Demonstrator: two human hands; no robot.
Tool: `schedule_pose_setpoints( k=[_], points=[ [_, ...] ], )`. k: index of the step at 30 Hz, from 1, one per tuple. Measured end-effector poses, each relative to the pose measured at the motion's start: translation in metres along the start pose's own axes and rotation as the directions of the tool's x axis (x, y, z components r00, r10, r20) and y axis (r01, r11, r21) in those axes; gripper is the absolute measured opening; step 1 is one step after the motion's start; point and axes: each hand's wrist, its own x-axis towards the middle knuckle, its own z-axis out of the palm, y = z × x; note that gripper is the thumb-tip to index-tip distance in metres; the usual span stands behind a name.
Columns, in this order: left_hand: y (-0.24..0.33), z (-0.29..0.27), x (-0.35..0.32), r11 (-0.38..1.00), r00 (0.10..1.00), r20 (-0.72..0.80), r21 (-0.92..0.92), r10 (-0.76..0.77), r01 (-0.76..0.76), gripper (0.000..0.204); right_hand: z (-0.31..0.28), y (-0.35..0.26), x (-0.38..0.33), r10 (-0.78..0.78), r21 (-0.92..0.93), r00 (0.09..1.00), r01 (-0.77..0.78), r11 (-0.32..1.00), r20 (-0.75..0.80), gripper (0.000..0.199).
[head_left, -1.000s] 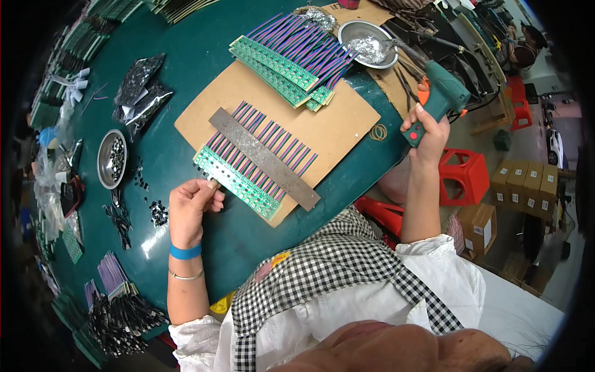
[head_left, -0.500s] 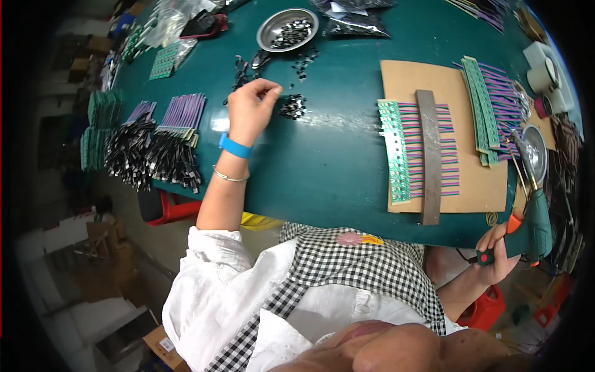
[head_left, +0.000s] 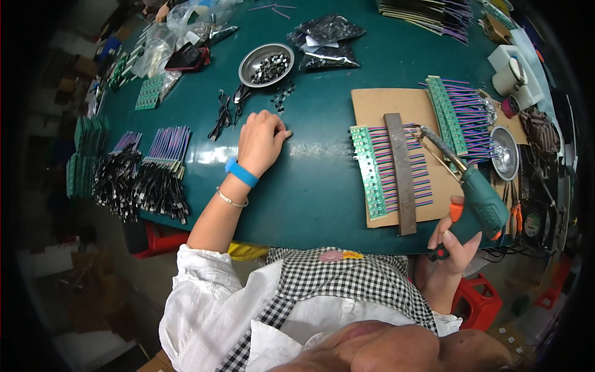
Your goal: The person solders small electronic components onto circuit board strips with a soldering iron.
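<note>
My right hand (head_left: 455,245) grips a green soldering gun (head_left: 486,201) with an orange trigger. Its metal tip reaches left over the upper wires by a grey metal bar (head_left: 401,180). That bar lies across purple and dark wires (head_left: 421,180) running from a green circuit board panel (head_left: 370,177) on a cardboard sheet (head_left: 378,102). My left hand (head_left: 261,139) rests low over the green table, fingers curled together. Whatever they hold is hidden, and the spot of the small connector pile lies beneath them. A few loose connectors (head_left: 282,98) lie beyond the hand.
A metal bowl of small connectors (head_left: 245,71) stands beyond my left hand, near black cables (head_left: 220,118). Cable bundles (head_left: 162,192) lie at the left edge. More wired boards (head_left: 446,115) and a metal dish (head_left: 505,155) are at right. Plastic bags (head_left: 328,43) lie at the back.
The view has shifted. My right hand has brought the soldering gun up and left from the table edge to the wires. My left hand has come down over the small connector pile, which no longer shows.
</note>
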Motion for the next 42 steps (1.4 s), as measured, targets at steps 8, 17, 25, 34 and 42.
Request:
schedule_pose_setpoints(
  k=[8,17,25,34,42],
  points=[
    [0.009,-0.001,0.005,0.995,0.995,-0.1,-0.099,-0.028,0.018,0.01,0.003,0.006,0.003,0.037,0.035,0.999,-0.036,0.999,-0.002,0.057],
    [0.016,0.004,-0.003,0.986,0.991,-0.137,-0.164,-0.01,-0.013,0.005,0.011,0.009,0.001,0.033,-0.004,0.999,-0.033,0.999,0.011,0.059],
    [0.048,-0.014,-0.011,0.906,0.891,-0.367,-0.22,0.268,-0.363,0.013,0.028,0.002,0.005,0.056,0.04,0.998,-0.057,0.998,0.014,0.059],
    [0.131,-0.03,-0.04,0.406,0.571,-0.421,-0.42,0.705,-0.811,0.02,0.077,0.004,0.013,0.219,-0.044,0.973,-0.216,0.975,0.074,0.057],
    [0.136,-0.021,-0.041,0.347,0.499,-0.431,-0.385,0.752,-0.855,0.025,0.07,0.005,0.013,0.257,-0.089,0.96,-0.248,0.965,0.107,0.059]
  ],
)
